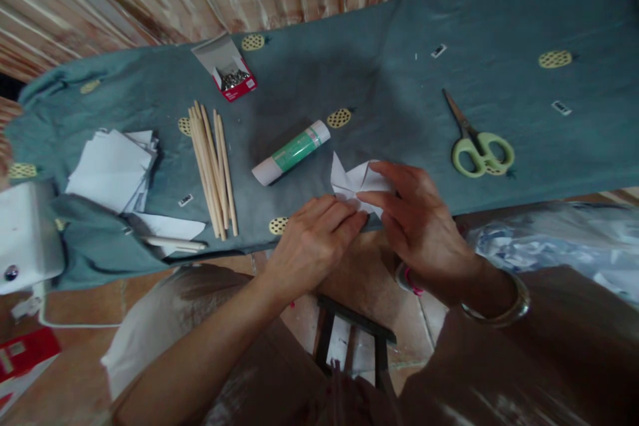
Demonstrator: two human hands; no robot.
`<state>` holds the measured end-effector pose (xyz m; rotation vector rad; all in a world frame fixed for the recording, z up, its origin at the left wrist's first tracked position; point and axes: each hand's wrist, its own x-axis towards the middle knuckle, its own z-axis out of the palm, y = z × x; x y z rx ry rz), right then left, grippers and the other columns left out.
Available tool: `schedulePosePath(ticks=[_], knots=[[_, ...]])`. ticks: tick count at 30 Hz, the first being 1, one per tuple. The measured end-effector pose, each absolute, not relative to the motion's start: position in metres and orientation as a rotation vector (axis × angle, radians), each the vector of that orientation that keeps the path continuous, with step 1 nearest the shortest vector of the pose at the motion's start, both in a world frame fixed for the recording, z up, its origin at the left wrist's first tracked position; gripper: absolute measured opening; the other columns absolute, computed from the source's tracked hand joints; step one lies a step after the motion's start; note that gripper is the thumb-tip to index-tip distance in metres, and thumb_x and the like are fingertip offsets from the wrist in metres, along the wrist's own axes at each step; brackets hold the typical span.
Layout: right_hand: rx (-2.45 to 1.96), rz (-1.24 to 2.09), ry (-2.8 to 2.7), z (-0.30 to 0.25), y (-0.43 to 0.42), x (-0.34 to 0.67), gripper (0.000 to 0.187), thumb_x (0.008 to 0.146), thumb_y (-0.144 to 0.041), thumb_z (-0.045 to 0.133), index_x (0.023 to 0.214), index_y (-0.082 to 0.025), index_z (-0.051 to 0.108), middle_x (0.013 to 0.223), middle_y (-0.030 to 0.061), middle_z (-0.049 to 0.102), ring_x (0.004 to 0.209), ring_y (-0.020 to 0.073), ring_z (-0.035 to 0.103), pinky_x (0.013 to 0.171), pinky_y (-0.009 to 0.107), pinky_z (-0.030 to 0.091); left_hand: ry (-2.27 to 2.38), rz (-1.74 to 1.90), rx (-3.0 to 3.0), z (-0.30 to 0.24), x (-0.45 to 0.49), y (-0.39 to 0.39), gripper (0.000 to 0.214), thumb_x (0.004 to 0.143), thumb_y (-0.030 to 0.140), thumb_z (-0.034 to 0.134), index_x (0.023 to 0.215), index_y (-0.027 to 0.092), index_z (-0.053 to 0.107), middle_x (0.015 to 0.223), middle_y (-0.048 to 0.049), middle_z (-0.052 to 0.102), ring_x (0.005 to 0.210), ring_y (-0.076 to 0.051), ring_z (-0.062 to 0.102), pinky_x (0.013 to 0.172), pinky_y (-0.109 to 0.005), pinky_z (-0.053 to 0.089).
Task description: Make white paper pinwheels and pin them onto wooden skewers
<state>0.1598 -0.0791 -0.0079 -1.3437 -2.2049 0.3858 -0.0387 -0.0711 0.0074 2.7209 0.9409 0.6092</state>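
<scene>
A small folded white paper piece (355, 183) lies near the front edge of a board covered in blue-grey cloth (399, 66). My left hand (312, 243) presses down on its lower left corner with fingers together. My right hand (417, 216) pinches the paper's right side between thumb and fingers. Just behind the paper lies a glue stick (291, 152) with a green label, on its side.
A bundle of wooden sticks (213, 166) lies left of the glue stick, with a stack of white paper squares (112, 170) farther left. An open red box of pins (230, 72) sits at the back. Green-handled scissors (476, 143) lie to the right. A white appliance (24, 236) sits at far left.
</scene>
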Motion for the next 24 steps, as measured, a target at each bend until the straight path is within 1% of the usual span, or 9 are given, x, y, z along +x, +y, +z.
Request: schedulePosePath(ticks=[3,8,13,17,18,22,24], knots=[[-1.332,0.429,-2.176,-0.0094,-0.0795,0.1601,0.030,0.089,-0.011,0.045,0.107,-0.023,0.065,0.137,0.0120,0.053,0.127,0.0314,0.049,0.099,0.054,0.046,0.960,0.636,2.708,0.0063,-0.0379,-0.0711,0.019,0.097,0.016,0.049,0.107,0.010,0.065,0.098,-0.0099,0.070,0.089,-0.020,0.063,0.074,-0.034,0.055],[-1.277,0.438,-2.172,-0.0117,-0.0786,0.1608,0.029,0.088,-0.009,0.044,0.106,-0.017,0.065,0.137,0.0166,0.052,0.127,0.0320,0.048,0.102,0.054,0.044,0.966,0.657,2.686,0.0054,-0.0378,-0.0709,0.018,0.097,0.015,0.050,0.106,0.011,0.064,0.102,-0.0103,0.069,0.088,-0.019,0.064,0.074,-0.034,0.056],[-1.256,0.333,-2.206,-0.0119,-0.0781,0.1585,0.026,0.095,-0.016,0.041,0.107,-0.017,0.064,0.135,0.0185,0.054,0.127,0.0322,0.049,0.099,0.054,0.046,0.950,0.691,2.685,0.0051,-0.0371,-0.0701,0.016,0.096,0.014,0.051,0.105,0.010,0.064,0.098,-0.0105,0.069,0.088,-0.020,0.064,0.073,-0.035,0.056],[-1.267,0.334,-2.239,-0.0086,-0.0775,0.1569,0.026,0.094,-0.015,0.041,0.105,-0.015,0.064,0.133,0.0211,0.055,0.126,0.0330,0.049,0.098,0.053,0.047,0.949,0.677,2.686,0.0044,-0.0367,-0.0698,0.016,0.095,0.012,0.052,0.106,0.010,0.064,0.100,-0.0106,0.069,0.089,-0.020,0.064,0.075,-0.035,0.057],[-1.272,0.346,-2.238,-0.0083,-0.0777,0.1569,0.026,0.094,-0.014,0.041,0.105,-0.015,0.064,0.134,0.0206,0.055,0.127,0.0327,0.049,0.098,0.053,0.047,0.951,0.682,2.690,0.0043,-0.0367,-0.0697,0.016,0.095,0.012,0.052,0.106,0.009,0.064,0.100,-0.0107,0.070,0.088,-0.020,0.064,0.074,-0.035,0.057],[-1.330,0.402,-2.214,-0.0111,-0.0788,0.1582,0.028,0.095,-0.016,0.040,0.110,-0.023,0.063,0.139,0.0136,0.053,0.131,0.0288,0.047,0.101,0.051,0.046,0.963,0.683,2.717,0.0044,-0.0369,-0.0697,0.017,0.094,0.012,0.053,0.107,0.009,0.064,0.100,-0.0107,0.070,0.088,-0.019,0.064,0.074,-0.034,0.058],[-1.335,0.425,-2.209,-0.0128,-0.0791,0.1596,0.030,0.095,-0.017,0.039,0.112,-0.023,0.064,0.139,0.0133,0.053,0.131,0.0285,0.046,0.103,0.052,0.045,0.961,0.670,2.735,0.0047,-0.0371,-0.0697,0.017,0.094,0.011,0.054,0.107,0.009,0.064,0.100,-0.0109,0.070,0.088,-0.019,0.064,0.075,-0.034,0.058]])
